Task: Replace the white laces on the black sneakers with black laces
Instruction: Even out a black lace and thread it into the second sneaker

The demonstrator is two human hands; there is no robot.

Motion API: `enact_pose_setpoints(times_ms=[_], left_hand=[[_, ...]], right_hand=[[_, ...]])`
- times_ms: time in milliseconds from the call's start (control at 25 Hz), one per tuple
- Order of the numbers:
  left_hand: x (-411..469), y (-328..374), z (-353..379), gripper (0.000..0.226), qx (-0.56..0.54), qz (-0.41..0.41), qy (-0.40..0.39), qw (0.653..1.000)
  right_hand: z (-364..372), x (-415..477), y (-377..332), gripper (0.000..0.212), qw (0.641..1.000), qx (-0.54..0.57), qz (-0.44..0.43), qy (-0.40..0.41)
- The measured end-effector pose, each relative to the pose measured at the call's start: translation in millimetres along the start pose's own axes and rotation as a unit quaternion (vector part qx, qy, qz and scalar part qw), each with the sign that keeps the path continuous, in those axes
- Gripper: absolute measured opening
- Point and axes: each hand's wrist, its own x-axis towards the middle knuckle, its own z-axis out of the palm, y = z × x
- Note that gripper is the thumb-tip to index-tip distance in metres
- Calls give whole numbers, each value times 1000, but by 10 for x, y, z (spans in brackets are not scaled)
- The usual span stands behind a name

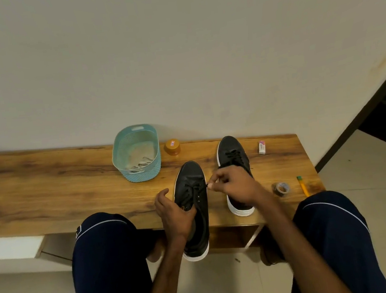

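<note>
Wooden bench (46,188) carries everything. Beyond the left hand (174,212) stands a teal basket (139,174). Between both hands lies the near sneaker (189,178), heel overhanging the edge; the second sneaker (232,151) sits behind the right hand (234,185). Left fingers curl round the near sneaker's collar — the right hand pinches a black lace (196,191) end.

Plain pale wall (175,51), wooden bench (46,188), tiled floor (372,173)
</note>
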Motion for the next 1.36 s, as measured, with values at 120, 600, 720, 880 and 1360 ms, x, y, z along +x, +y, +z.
enact_pose_setpoints(times_ms=[120,600,720,880,1360], left_hand=[[-19,30,-6,94,-4,-20,-20,1000],[-38,251,-223,30,177,65,-31,982],[44,260,-258,33,148,54,-45,987],[85,215,-240,35,90,3,-58,994],[108,186,-261,43,38,-22,-65,997]], right_hand=[[-676,-356,-77,14,952,290,-71,-73],[-224,-112,298,24,973,-162,104,-124],[-206,-86,257,25,989,-123,58,-54],[38,-4,209,16,998,23,9,62],[957,401,230,10,991,-85,-10,105]])
